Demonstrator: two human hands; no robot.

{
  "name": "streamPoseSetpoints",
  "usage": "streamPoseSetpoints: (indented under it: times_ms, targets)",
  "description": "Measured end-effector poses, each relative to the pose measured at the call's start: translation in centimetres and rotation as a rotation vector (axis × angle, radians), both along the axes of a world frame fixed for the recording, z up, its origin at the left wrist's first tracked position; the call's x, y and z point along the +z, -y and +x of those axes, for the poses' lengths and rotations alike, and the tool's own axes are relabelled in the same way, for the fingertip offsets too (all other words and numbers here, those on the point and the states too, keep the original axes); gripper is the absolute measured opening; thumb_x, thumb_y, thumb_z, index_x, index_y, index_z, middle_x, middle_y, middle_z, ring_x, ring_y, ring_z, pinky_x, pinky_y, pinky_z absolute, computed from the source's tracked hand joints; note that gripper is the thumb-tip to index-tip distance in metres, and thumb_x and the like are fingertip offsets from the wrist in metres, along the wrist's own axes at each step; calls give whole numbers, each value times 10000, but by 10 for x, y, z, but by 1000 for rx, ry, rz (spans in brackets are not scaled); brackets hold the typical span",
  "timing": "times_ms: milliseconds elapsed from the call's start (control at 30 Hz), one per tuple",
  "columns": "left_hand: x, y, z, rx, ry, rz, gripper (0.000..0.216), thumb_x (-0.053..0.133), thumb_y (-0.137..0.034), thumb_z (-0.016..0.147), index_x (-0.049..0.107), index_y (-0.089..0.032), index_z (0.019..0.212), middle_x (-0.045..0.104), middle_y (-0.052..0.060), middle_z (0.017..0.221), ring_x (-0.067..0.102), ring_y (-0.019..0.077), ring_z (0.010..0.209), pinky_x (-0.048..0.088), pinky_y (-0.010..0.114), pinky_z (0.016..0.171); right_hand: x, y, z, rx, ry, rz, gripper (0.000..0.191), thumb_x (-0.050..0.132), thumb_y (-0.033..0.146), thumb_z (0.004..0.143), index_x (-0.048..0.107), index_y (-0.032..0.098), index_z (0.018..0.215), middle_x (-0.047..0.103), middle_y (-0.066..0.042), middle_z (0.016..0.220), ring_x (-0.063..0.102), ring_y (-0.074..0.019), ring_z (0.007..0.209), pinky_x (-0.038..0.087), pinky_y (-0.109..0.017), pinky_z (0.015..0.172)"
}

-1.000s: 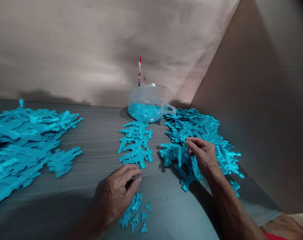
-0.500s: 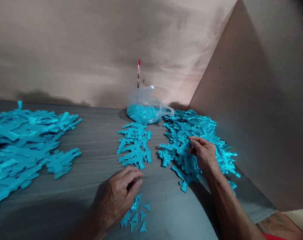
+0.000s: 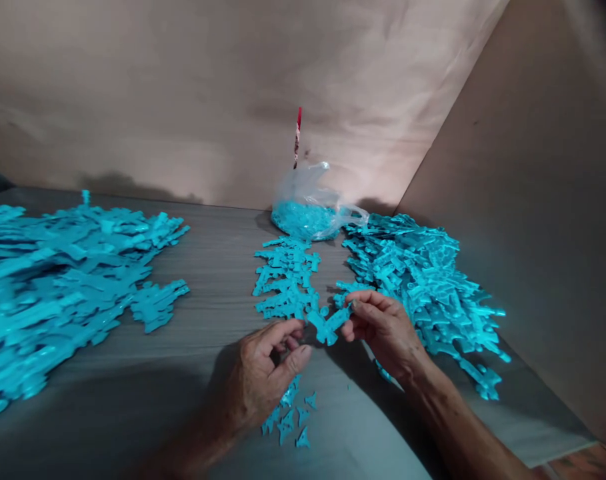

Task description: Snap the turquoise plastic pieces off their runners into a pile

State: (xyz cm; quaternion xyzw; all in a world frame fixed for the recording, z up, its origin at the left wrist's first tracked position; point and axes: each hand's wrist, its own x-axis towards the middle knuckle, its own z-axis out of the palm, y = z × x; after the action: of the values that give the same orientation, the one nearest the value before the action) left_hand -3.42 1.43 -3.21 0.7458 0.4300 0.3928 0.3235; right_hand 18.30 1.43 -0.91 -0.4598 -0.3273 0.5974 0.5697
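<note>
A flat turquoise cut-out piece (image 3: 327, 328) with knobbed arms is pinched by its right end between the thumb and fingers of my right hand (image 3: 383, 327). My left hand (image 3: 270, 367) is at the piece's left side, thumb and forefinger apart with nothing seen between them; whether a fingertip touches the piece I cannot tell. Beyond the hands, similar pieces lie overlapping in a row (image 3: 287, 277). Several small three-pointed turquoise bits (image 3: 285, 423) lie below my left hand, which partly covers them. A heap of like pieces (image 3: 423, 267) spreads behind my right hand.
At the left a large stack of turquoise pieces (image 3: 57, 287) covers the grey tabletop (image 3: 223, 253). A clear plastic bag (image 3: 307, 213) with turquoise bits inside stands near the back board (image 3: 183, 100). Behind it rises a thin red-tipped stick (image 3: 297, 137). A side board (image 3: 523, 200) closes off the right.
My right hand has come left from the heap with a turquoise piece. My left hand has opened its thumb and fingers near it. The whole view has shifted slightly.
</note>
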Motion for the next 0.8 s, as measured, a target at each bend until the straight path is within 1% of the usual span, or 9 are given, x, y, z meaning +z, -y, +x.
streamPoseSetpoints:
  times_ms: [67,133,200,267,367,467,600,733,800]
  targets:
    - [0,1,0,-22,18,-98,139,608,-337,863,685,-227,900,675,-24,718,628,134,647,511,236,617,-2,4,-9,63,-26,-29,258,781,336,711,660,156,851,713,-52,566,637,-148,466,513,-248,515]
    - [-1,0,0,-32,49,-187,204,577,-375,872,665,-210,793,659,-16,673,622,142,625,491,241,584,-3,7,-16,110,-43,-64,254,777,320,707,652,155,853,718,-59,566,641,-147,469,511,-242,518]
    - [-2,-3,0,-21,92,-274,274,555,-406,864,633,-193,710,637,-6,623,620,150,593,468,244,545,-3,10,-21,146,-45,-83,252,781,302,692,657,152,853,709,-51,550,635,-144,460,502,-232,502]
    - [-2,-5,0,12,134,-362,308,559,-432,837,595,-185,657,591,-11,559,612,151,552,437,238,510,-4,12,-23,173,-28,-69,266,792,285,676,678,146,871,688,-28,526,625,-140,451,494,-228,484]
    - [2,-7,1,52,177,-470,313,590,-450,788,558,-180,633,513,-38,503,580,135,489,395,224,472,-6,14,-24,222,26,-21,296,803,292,689,718,140,927,676,-11,554,625,-132,470,493,-228,478]
    - [8,-5,2,27,199,-533,330,612,-450,772,521,-179,607,485,-52,519,553,111,463,389,214,467,-9,15,-24,261,77,7,259,797,329,729,740,143,901,662,-3,561,590,-99,446,447,-198,450]
    - [12,-3,2,-5,263,-615,350,627,-455,781,515,-173,605,488,-54,546,538,94,467,391,206,465,-12,15,-26,291,68,15,223,811,338,730,734,143,806,668,-1,573,538,-60,403,383,-169,422]
    - [10,-5,1,-49,327,-655,340,662,-451,762,551,-163,619,500,-51,561,541,95,485,446,219,490,-15,13,-26,314,8,3,210,822,316,724,742,140,804,652,10,526,537,-66,387,384,-171,416]
    - [9,-6,0,-66,349,-656,339,662,-455,770,568,-158,635,529,-42,579,560,98,494,462,224,495,-17,13,-26,317,-22,-4,206,828,303,717,749,140,813,673,-1,554,552,-72,393,408,-181,429]
